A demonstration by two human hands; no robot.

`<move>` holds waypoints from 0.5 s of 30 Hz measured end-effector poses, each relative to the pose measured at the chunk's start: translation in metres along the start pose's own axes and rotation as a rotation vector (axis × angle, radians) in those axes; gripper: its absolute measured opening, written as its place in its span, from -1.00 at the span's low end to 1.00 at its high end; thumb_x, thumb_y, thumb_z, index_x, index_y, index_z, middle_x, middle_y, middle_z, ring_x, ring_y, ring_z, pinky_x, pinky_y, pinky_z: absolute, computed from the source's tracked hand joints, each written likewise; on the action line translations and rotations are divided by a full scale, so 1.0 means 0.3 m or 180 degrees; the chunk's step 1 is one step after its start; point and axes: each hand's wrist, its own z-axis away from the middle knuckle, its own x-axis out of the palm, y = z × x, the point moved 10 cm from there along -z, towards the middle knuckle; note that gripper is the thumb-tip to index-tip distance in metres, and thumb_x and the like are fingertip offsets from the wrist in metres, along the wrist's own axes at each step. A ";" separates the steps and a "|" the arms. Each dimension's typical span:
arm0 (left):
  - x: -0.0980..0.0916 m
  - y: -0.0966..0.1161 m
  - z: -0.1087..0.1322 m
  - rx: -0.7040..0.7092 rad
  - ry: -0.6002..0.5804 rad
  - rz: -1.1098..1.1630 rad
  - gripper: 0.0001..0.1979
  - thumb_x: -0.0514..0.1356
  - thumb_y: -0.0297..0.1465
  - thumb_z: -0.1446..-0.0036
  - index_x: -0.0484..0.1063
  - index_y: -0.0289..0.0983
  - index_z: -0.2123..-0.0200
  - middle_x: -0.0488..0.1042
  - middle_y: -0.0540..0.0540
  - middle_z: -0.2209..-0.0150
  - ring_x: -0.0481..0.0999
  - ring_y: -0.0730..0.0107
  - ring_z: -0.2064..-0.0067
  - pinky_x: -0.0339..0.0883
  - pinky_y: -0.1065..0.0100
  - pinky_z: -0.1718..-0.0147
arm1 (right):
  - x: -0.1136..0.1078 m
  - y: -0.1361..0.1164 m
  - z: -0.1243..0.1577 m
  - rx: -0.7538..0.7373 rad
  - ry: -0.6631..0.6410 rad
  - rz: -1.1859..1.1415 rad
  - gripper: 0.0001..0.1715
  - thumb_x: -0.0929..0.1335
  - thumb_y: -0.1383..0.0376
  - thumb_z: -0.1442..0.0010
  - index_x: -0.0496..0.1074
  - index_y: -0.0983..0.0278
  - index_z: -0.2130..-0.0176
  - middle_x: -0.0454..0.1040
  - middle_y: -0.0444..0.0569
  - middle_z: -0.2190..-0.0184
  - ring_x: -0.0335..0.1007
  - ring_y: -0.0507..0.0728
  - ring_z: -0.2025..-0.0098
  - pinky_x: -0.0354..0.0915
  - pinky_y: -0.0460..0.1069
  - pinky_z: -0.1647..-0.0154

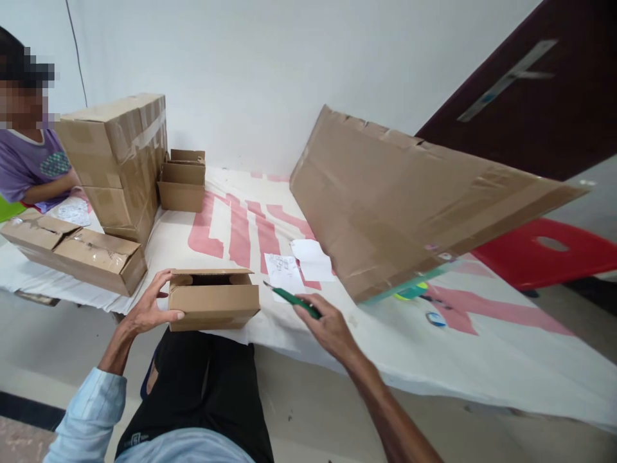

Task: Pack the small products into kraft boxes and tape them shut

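The inside of the small cardboard box (214, 307) is dark. The thin green-handled tool (295, 299) is half buried in the right hand (332, 328); it may be a cutter, but its tip is too small to tell. The big cardboard sheet (400, 206) at centre right hides the table behind it and part of something green and yellow (409, 292) under its lower edge. A second person (29, 167) is cut off at the left edge.

A white cloth with red bands (482, 360) covers the table, against a white wall (241, 77). A dark door (540, 96) is at upper right, with a red stool (544, 251) below it.

The left hand (147, 312) clasps the box's left end, thumb in front and fingers spread behind, at the near table edge in the lower centre. The right hand is closed around the tool, just right of the box.
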 end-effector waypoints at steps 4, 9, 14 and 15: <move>-0.005 0.023 -0.009 0.0003 -0.0124 -0.0107 -0.11 0.51 -0.05 0.01 0.32 -0.05 -0.36 0.15 -0.25 -0.47 0.25 -0.24 -0.44 0.47 -0.02 -0.16 | 0.131 0.151 0.090 0.0127 0.0068 0.0087 -0.53 0.32 -0.07 -0.29 0.55 0.23 0.12 0.61 0.17 0.16 0.56 0.34 0.07 0.46 0.21 -0.03; -0.015 0.035 -0.023 -0.0123 -0.0148 -0.0064 -0.24 0.40 0.03 -0.12 0.36 -0.04 -0.33 0.27 -0.20 -0.40 0.32 -0.21 -0.39 0.47 0.04 -0.14 | 0.116 0.005 0.038 -0.0274 0.0392 -0.0083 -0.61 0.29 0.03 -0.40 0.55 0.21 0.03 0.57 0.17 0.07 0.52 0.32 -0.05 0.46 0.24 -0.12; -0.015 0.044 -0.026 -0.0150 -0.0109 -0.0047 -0.21 0.42 0.02 -0.09 0.34 -0.03 -0.35 0.28 -0.20 -0.40 0.35 -0.18 -0.36 0.46 0.04 -0.14 | 0.157 -0.360 -0.056 -0.1329 -0.0011 0.0002 -0.50 0.40 0.10 -0.37 0.46 0.21 -0.21 0.52 0.19 -0.13 0.44 0.36 -0.19 0.40 0.32 -0.23; -0.015 0.043 -0.026 -0.0151 -0.0113 -0.0048 -0.18 0.42 0.02 -0.08 0.32 -0.03 -0.36 0.28 -0.21 -0.40 0.34 -0.19 -0.37 0.46 0.04 -0.14 | 0.177 -0.409 -0.062 -0.1459 -0.0152 0.0085 -0.46 0.44 0.10 -0.33 0.44 0.21 -0.23 0.53 0.19 -0.12 0.45 0.37 -0.17 0.42 0.33 -0.21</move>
